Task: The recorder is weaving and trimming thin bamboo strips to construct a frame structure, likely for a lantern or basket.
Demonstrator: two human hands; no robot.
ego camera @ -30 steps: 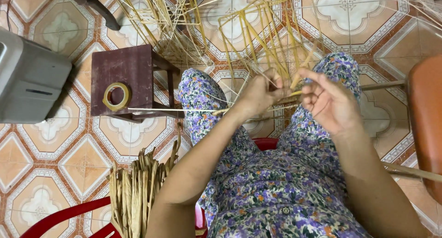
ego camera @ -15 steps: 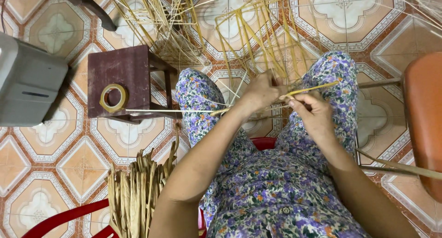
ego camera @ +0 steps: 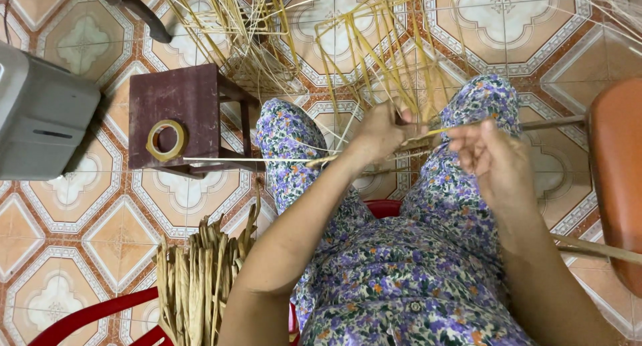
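there, both hands point(ego camera: 381, 133) point(ego camera: 491, 160) on yellow strip point(ego camera: 445, 129)

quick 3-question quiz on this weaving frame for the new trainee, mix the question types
1. True or false: the roll of tape lies on the small dark red stool.
2. Multiple choice: what does the right hand pinch? A) a thin yellow strip B) a pair of scissors C) the tape roll
3. Short answer: where does the bundle of dried fibre strands stand relative to the person's left arm?

Key:
1. True; it lies flat on the stool top.
2. A; the strip runs across to the left hand, which grips the woven frame of upright strips.
3. On the floor to the outer side of the left arm, beside the red chair rim.
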